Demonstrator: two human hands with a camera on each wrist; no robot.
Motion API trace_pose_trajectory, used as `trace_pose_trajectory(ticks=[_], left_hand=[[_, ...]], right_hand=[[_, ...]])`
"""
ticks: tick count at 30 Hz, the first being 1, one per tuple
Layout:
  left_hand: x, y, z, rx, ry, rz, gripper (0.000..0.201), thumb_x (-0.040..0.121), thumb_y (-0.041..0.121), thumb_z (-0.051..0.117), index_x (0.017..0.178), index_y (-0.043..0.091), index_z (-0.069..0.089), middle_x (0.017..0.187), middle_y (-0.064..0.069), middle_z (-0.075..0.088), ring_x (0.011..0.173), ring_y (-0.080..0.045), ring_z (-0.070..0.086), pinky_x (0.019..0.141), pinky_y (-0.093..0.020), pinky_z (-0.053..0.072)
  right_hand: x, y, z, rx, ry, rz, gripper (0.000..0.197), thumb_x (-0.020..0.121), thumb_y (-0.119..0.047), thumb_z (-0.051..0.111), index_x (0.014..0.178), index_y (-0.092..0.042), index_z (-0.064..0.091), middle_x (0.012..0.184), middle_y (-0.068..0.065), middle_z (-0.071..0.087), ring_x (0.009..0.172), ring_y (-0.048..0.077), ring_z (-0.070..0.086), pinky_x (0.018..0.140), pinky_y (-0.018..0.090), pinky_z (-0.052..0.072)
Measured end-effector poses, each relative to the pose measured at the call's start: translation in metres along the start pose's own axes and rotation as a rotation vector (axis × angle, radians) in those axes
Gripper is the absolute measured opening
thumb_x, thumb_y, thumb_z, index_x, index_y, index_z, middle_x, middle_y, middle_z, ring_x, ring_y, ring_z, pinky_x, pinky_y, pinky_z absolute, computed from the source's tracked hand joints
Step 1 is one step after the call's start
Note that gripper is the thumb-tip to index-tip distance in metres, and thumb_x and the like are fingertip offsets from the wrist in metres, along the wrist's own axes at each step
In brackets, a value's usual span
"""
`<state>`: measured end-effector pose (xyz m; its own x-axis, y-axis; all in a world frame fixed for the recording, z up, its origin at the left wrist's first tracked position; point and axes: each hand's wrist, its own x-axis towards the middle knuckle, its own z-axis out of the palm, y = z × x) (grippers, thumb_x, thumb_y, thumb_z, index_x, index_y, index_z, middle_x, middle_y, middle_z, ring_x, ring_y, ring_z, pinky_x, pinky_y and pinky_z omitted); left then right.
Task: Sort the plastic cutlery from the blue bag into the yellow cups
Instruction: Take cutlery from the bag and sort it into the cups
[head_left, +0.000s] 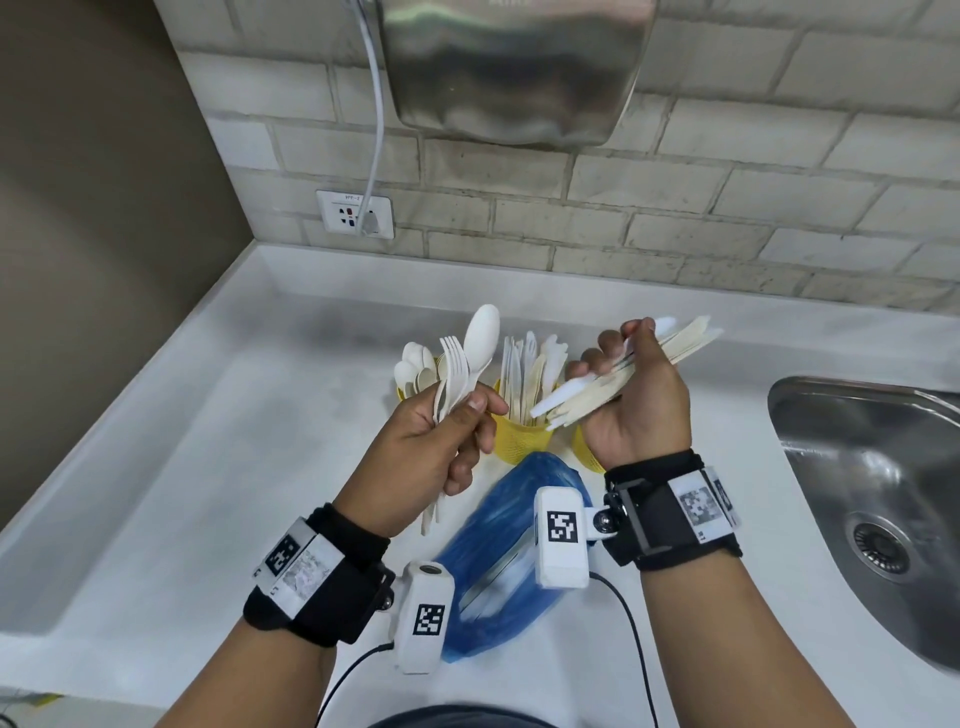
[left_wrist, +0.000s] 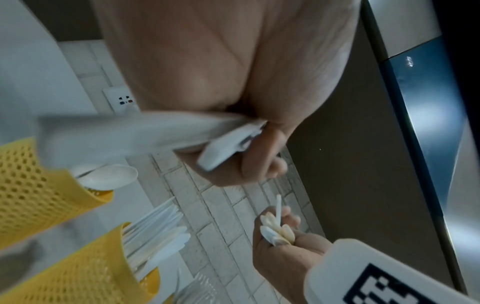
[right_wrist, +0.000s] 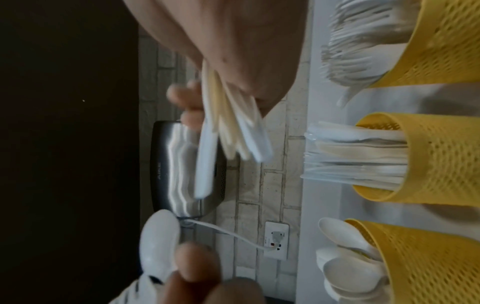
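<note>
Cutlery fills both hands in the head view: the left hand (head_left: 431, 447) grips a spoon (head_left: 480, 332) and forks (head_left: 454, 364), and the right hand (head_left: 636, 395), at its 3 o'clock, clutches a bundle of knives (head_left: 623, 369). The yellow cups (head_left: 522, 439) stand behind at 12 o'clock, the blue bag (head_left: 511, 551) at 6. The left wrist view shows fingers (left_wrist: 262, 156) curled round white handles (left_wrist: 145, 133). The right wrist view shows fingertips (right_wrist: 179, 93) clamping the knives above three stocked cups.

Blue bag (head_left: 511, 551) flat, near 3 cutlery-filled yellow cups (head_left: 522, 434).
</note>
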<state>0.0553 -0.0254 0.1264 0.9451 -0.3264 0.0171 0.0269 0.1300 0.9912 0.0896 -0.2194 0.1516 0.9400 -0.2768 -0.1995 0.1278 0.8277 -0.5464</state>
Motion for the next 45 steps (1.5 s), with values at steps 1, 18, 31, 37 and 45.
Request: trace_pose_trajectory(ticks=[1,18,31,37,45], left_hand=[[0.000,-0.001,0.001,-0.022,0.007,-0.025,0.029,0.104,0.030,0.049,0.102,0.007,0.066,0.067,-0.002,0.044,0.055,-0.018,0.025,0.046,-0.024,0.031],[0.008,0.005,0.013,-0.520,0.064,-0.364,0.033,0.107,0.027,0.046,0.084,0.006,0.052,0.071,-0.009,0.049,0.067,-0.023,0.066,0.065,-0.033,0.060],[0.000,-0.003,0.007,0.415,0.215,0.001,0.026,0.104,0.039,0.054,0.084,0.023,0.055,0.060,0.008,0.054,0.043,-0.014,0.046,0.048,-0.028,0.042],[0.002,-0.009,0.010,0.700,0.230,0.153,0.022,0.096,0.032,0.070,0.086,0.032,0.050,0.074,0.033,0.062,0.069,0.010,0.059,0.060,-0.005,0.038],[0.003,-0.018,0.003,0.831,0.199,0.169,0.025,0.094,0.048,0.067,0.095,0.034,0.046,0.081,0.015,0.065,0.073,-0.004,0.063,0.063,-0.022,0.049]], right_hand=[[-0.001,-0.001,0.001,0.014,0.006,-0.029,0.028,0.109,-0.029,0.047,0.084,-0.018,0.051,0.059,-0.003,0.039,0.043,0.011,0.037,0.046,0.022,0.043],[-0.047,0.046,0.017,-0.843,-0.429,-0.380,0.048,0.091,-0.050,0.062,0.067,-0.009,0.055,0.051,0.000,0.053,0.048,0.026,0.057,0.048,0.029,0.048],[-0.022,0.024,0.010,-0.693,-0.311,-0.151,0.026,0.098,-0.027,0.065,0.101,-0.001,0.064,0.046,-0.006,0.031,0.036,0.011,0.025,0.040,0.020,0.023],[-0.016,0.019,0.001,-0.831,-0.353,-0.044,0.021,0.099,-0.023,0.066,0.110,-0.005,0.073,0.053,0.000,0.027,0.040,0.012,0.023,0.041,0.021,0.021],[-0.012,0.023,-0.002,-0.990,-0.349,-0.116,0.004,0.094,-0.020,0.074,0.093,-0.017,0.072,0.057,-0.009,0.056,0.041,0.003,0.045,0.044,0.018,0.037]])
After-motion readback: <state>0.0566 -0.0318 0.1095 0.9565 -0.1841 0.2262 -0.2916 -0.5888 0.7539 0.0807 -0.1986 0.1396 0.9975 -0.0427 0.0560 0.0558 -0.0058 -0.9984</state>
